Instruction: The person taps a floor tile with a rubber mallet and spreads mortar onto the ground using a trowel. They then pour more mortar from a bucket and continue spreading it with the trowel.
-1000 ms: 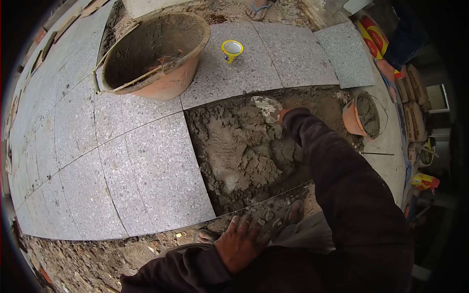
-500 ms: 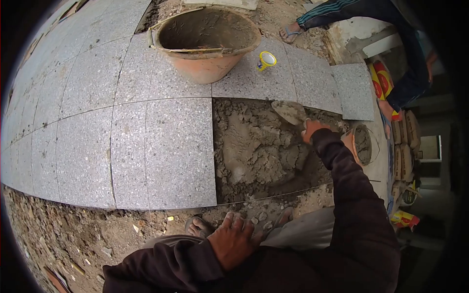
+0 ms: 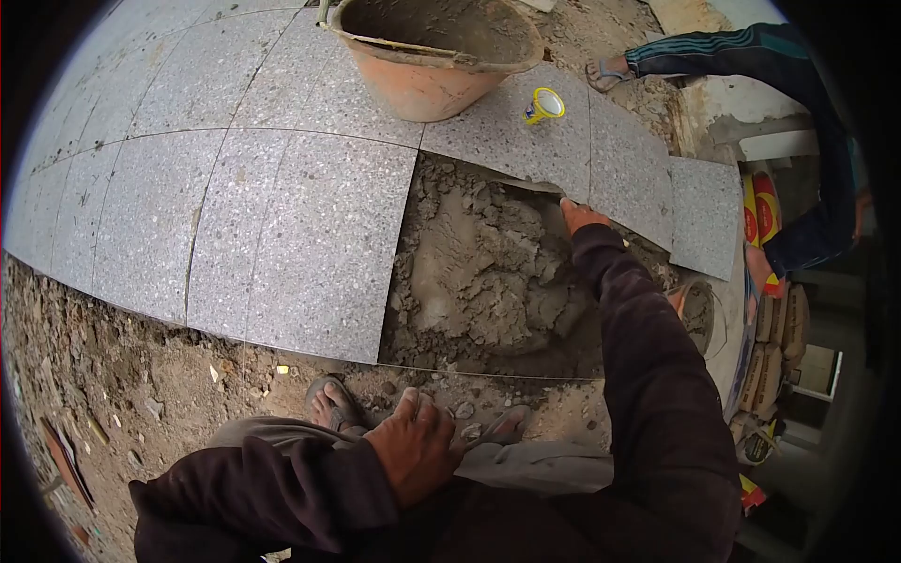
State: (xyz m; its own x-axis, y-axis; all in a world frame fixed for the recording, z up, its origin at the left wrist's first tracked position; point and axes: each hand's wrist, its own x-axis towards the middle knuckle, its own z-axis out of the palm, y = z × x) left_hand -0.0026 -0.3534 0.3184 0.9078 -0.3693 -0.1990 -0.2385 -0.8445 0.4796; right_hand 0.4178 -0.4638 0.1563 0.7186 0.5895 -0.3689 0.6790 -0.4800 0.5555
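My right hand (image 3: pixel 584 217) is closed round the handle of a trowel (image 3: pixel 533 186), whose blade is seen nearly edge-on along the upper edge of the wet mortar (image 3: pixel 488 263). The mortar lies lumpy in a gap beside the grey speckled tiles (image 3: pixel 319 235). My left hand (image 3: pixel 415 446) is near my knees, below the mortar bed, with its fingers bent; whether anything is under them is hidden. A thin string (image 3: pixel 497 372) runs along the near side of the mortar.
A large mortar-smeared bucket (image 3: pixel 427 84) and a yellow-rimmed cup (image 3: pixel 544 105) stand on the tiles. A smaller bucket (image 3: pixel 696 310) is at the right. Another person's leg (image 3: pixel 713 54) is at upper right, near stacked bags (image 3: pixel 770 338). Rubble (image 3: pixel 103 375) lies at lower left.
The view has shifted and turned. The trowel blade, seen flat before, is now tilted to a thin edge by the tile border. My left hand remains near my knees.
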